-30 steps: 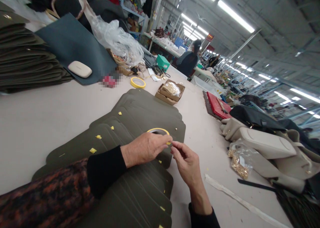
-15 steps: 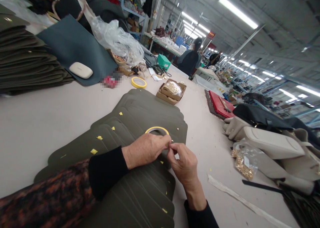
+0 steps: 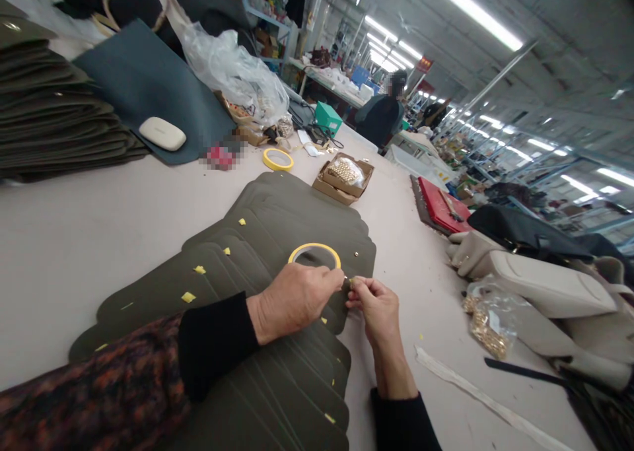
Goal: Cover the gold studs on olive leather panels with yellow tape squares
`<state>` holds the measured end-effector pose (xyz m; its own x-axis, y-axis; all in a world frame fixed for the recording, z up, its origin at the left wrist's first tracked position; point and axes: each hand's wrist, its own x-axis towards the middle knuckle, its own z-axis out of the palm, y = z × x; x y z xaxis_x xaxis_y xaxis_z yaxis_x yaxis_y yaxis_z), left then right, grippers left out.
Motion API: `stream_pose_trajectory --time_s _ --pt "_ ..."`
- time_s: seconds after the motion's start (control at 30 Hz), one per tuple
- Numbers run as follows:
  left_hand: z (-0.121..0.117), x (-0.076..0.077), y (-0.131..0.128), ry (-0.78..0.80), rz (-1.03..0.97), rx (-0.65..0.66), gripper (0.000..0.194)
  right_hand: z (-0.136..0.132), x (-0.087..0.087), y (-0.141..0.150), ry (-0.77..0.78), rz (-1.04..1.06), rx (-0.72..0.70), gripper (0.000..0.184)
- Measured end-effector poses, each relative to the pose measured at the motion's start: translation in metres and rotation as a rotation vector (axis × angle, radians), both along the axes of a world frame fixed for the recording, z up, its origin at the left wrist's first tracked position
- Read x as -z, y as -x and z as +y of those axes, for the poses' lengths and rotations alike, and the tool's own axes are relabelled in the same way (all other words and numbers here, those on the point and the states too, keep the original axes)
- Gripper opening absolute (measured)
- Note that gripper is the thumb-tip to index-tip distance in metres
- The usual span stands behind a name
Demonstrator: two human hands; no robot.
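My left hand (image 3: pixel 300 299) is closed on a roll of yellow tape (image 3: pixel 316 247), which shows as a ring beyond the knuckles; the thumb hides its near side. Just to its right, a small bit of yellow tape (image 3: pixel 352 282) is pinched between the thumb and forefinger of my right hand (image 3: pixel 375 306). The fingertips of the two hands are a little apart. Beneath them lie overlapping olive-green bag panels (image 3: pixel 297 203), fanned out over the table. Several yellow tape bits (image 3: pixel 188 297) dot the panels, and a small metal stud (image 3: pixel 356 254) sits near the right edge.
Behind the panels are another yellow tape roll (image 3: pixel 278 159) and a cardboard box (image 3: pixel 341 177) of gold beads or studs. A stack of olive panels (image 3: pixel 54 117) stands at left. Cream bags (image 3: pixel 545 282) and a plastic bag of gold hardware (image 3: pixel 490 325) lie at right. A person (image 3: pixel 381 114) sits farther back.
My hands, fingertips together before, have come apart; the right moved slightly right with the tape bit. The roll in my left hand has tilted so more of its ring shows.
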<state>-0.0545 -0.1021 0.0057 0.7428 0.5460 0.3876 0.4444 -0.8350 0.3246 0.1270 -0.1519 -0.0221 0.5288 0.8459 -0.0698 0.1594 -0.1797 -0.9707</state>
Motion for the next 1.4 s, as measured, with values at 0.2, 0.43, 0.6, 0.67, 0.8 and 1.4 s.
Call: stream_pose_trajectory --time_s 0.2,0.43,0.6,0.67,0.8,1.4 --pt "0.0 0.001 -0.002 0.031 0.253 0.018 0.012 0.001 0.004 -0.002 0.052 -0.304 -0.123 0.032" --pt "0.0 0.008 -0.002 -0.003 0.238 0.019 0.013 0.008 0.0 0.002 0.042 -0.889 -0.189 0.025" --pt "0.001 0.011 0.0 -0.033 0.216 0.037 0.014 0.007 -0.007 -0.004 0.101 -1.049 -0.191 0.035" --pt "0.002 0.012 0.001 -0.039 0.208 0.036 0.014 0.003 -0.011 -0.009 0.039 -1.078 -0.171 0.032" --pt "0.004 0.015 0.0 -0.048 0.194 0.047 0.012 -0.004 -0.012 -0.015 -0.137 -1.202 -0.397 0.022" --pt "0.01 -0.002 0.008 0.054 0.047 0.112 0.016 -0.008 -0.033 0.001 0.33 -0.843 -0.588 0.016"
